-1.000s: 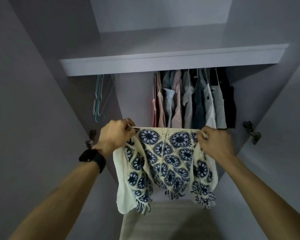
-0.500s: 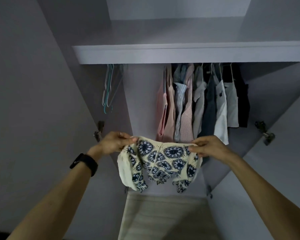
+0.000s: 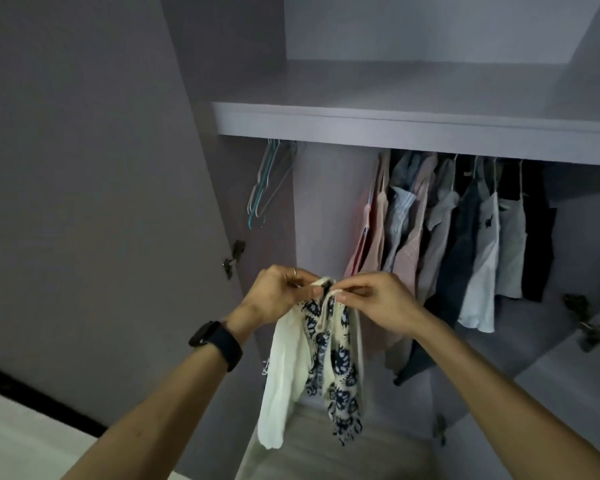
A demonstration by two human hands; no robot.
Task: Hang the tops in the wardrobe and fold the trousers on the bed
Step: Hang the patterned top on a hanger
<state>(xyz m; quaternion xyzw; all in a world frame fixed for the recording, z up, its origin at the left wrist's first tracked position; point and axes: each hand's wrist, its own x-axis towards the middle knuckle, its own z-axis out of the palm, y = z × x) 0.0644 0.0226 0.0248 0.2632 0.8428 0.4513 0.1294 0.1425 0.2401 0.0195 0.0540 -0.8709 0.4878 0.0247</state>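
The hands have come together. Half a second ago they were apart, holding the top stretched wide with its blue pattern facing out. Now the left hand and right hand meet, fingertips nearly touching, in front of the open wardrobe. Each hand has its fingers curled and pinches the top's upper edge between thumb and forefinger, so the two corners lie side by side.

The top is no longer spread. It hangs below the hands doubled into a narrow bundle, with a plain cream sleeve on the left and patterned cloth on the right. Its lower end dangles above the wardrobe floor, and I cannot see it touching anything else.

A dark watch sits on the left wrist and a ring on a left finger, as before.

The view has swung left, so the left door fills more of the frame and the shelf has slid right. Under the shelf, bare hangers hang at the left end, well apart from the row of clothes on the right. Both are unchanged. The right hand now covers the lower ends of the pink garments. A hinge on the left door sits just up and left of the left hand.

A pale surface now shows in the bottom-left corner, but I cannot tell what it is.
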